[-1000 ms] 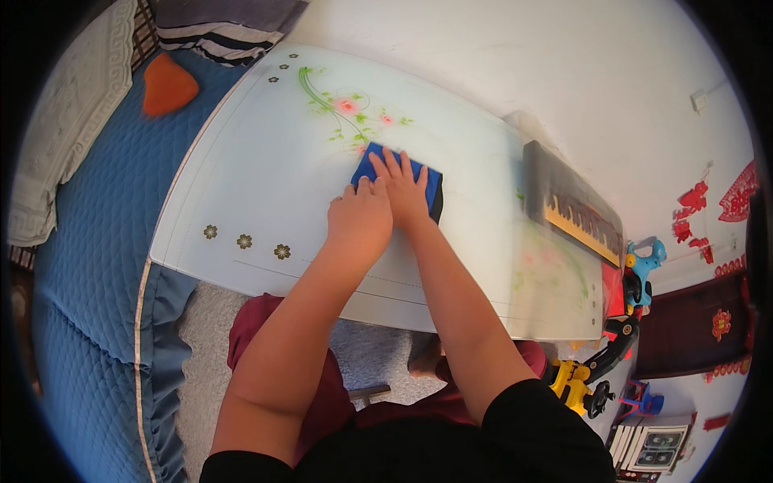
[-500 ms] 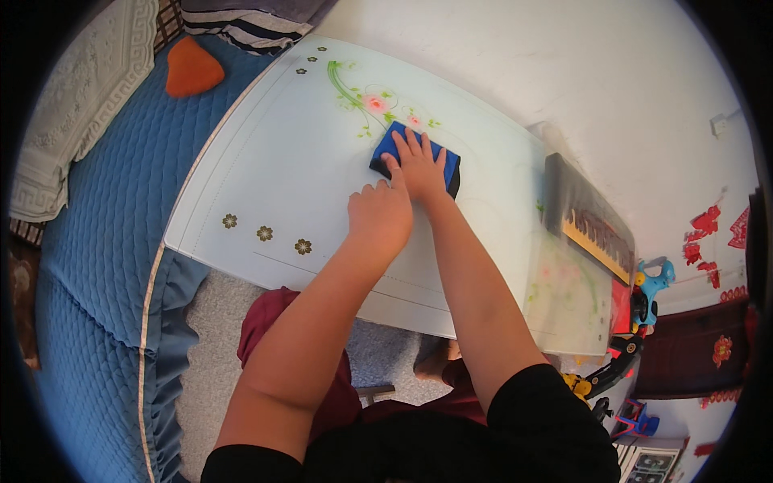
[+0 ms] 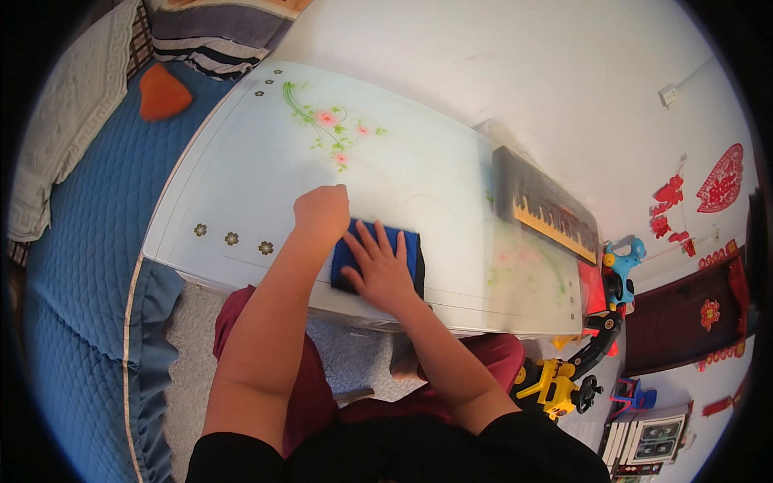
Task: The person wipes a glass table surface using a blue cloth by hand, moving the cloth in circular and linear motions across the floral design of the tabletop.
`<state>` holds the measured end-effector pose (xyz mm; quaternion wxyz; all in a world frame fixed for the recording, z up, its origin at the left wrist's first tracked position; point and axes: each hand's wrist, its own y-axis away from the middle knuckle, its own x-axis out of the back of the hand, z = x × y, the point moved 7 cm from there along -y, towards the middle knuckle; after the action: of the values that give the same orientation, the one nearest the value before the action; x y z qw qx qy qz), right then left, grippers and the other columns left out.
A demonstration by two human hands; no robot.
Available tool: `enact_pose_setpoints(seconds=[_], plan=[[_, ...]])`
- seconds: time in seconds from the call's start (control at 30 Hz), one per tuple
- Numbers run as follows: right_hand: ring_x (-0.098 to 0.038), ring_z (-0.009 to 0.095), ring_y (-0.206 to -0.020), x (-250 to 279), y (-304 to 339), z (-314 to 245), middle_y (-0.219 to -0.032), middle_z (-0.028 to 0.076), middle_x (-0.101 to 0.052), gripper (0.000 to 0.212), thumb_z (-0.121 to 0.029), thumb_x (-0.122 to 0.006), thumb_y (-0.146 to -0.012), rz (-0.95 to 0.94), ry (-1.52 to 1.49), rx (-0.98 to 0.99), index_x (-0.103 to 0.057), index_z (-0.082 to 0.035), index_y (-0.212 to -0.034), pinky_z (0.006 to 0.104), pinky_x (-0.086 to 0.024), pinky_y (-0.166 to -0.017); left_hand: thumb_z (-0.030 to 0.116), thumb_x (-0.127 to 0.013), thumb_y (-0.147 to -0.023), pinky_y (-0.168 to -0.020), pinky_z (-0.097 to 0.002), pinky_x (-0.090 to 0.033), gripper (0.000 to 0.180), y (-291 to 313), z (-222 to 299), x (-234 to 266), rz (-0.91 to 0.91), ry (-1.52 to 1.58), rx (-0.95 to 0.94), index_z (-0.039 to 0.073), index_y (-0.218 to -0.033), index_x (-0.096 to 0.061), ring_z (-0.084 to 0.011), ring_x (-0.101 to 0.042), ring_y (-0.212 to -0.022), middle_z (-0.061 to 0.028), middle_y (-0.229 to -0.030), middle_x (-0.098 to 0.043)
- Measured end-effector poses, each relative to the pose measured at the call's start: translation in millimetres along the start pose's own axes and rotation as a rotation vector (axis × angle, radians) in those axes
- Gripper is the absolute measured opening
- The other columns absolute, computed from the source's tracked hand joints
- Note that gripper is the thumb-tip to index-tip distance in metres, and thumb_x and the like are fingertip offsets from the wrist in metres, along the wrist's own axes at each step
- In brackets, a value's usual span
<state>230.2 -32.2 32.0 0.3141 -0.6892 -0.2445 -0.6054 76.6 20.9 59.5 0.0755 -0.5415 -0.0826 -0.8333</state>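
My right hand (image 3: 382, 270) lies flat with fingers spread on a folded blue cloth (image 3: 412, 246) with dark edges. The cloth rests near the front edge of a white glass-topped table (image 3: 419, 165) printed with pink flowers, green stems and small dark blossoms. Just to the left and farther in, my left hand (image 3: 322, 212) is closed in a fist above the tabletop. Nothing sticks out of that fist, though its underside is hidden.
A keyboard instrument (image 3: 551, 211) sits along the table's right rear edge by the wall. Left of the table is a blue quilted couch (image 3: 88, 217) with an orange cushion (image 3: 163, 92). At the lower right stand a yellow ride-on toy (image 3: 551, 388) and a blue toy (image 3: 626, 259).
My right hand and the cloth have come from the table's middle toward its front edge. My left index finger, stretched out before, is now curled into the fist. The view has shifted.
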Motion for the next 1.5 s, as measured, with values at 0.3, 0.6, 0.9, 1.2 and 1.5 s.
enact_pose_setpoints(seconds=[0.3, 0.6, 0.9, 1.2, 1.5], plan=[[-0.018, 0.038, -0.155, 8, 40, -19, -0.167, 0.011, -0.027, 0.068, -0.049, -0.055, -0.100, -0.061, -0.027, 0.029, -0.037, -0.019, -0.158, 0.0680, -0.010, -0.119, 0.026, -0.057, -0.101, -0.090, -0.0447, -0.054, 0.034, 4, 4, 11, -0.009, 0.060, 0.017, 0.014, -0.132, -0.065, -0.0290, -0.067, -0.110, -0.0106, -0.114, -0.073], [-0.021, 0.039, -0.154, -12, -51, -14, -0.165, 0.009, -0.030, 0.068, -0.050, -0.055, -0.100, -0.034, -0.004, 0.069, -0.038, -0.019, -0.157, 0.0713, -0.011, -0.118, 0.024, -0.057, -0.100, -0.089, -0.0448, -0.053, 0.034, 9, 7, 31, 0.064, 0.073, -0.012, 0.010, -0.130, -0.066, -0.0289, -0.067, -0.109, -0.0113, -0.112, -0.072], [-0.028, 0.043, -0.150, -37, -177, -18, -0.163, 0.015, -0.036, 0.068, -0.053, -0.051, -0.099, 0.315, -0.138, 0.204, -0.041, -0.016, -0.155, 0.0701, -0.017, -0.114, 0.027, -0.065, -0.094, -0.098, -0.0529, -0.050, 0.037, -48, -17, -26, 0.409, -0.171, -0.094, 0.012, -0.127, -0.068, -0.0327, -0.053, -0.132, -0.0185, -0.138, -0.057], [-0.027, 0.030, -0.151, -36, -218, 0, -0.161, 0.011, -0.038, 0.066, -0.053, -0.045, -0.102, 0.208, 0.295, -0.029, -0.040, -0.014, -0.155, 0.0577, -0.018, -0.121, 0.027, -0.067, -0.093, -0.097, -0.0485, -0.048, 0.034, -13, 22, 25, 0.327, 0.099, -0.068, 0.019, -0.126, -0.069, -0.0337, -0.053, -0.126, -0.0144, -0.137, -0.057], [-0.025, 0.041, -0.151, -50, -162, 9, -0.163, 0.017, -0.033, 0.068, -0.051, -0.051, -0.099, 0.311, -0.009, 0.154, -0.039, -0.014, -0.155, 0.0664, -0.016, -0.117, 0.022, -0.062, -0.096, -0.093, -0.0467, -0.054, 0.030, -10, 27, 30, 0.309, 0.110, -0.107, 0.016, -0.124, -0.070, -0.0347, -0.064, -0.120, -0.0156, -0.128, -0.068]])
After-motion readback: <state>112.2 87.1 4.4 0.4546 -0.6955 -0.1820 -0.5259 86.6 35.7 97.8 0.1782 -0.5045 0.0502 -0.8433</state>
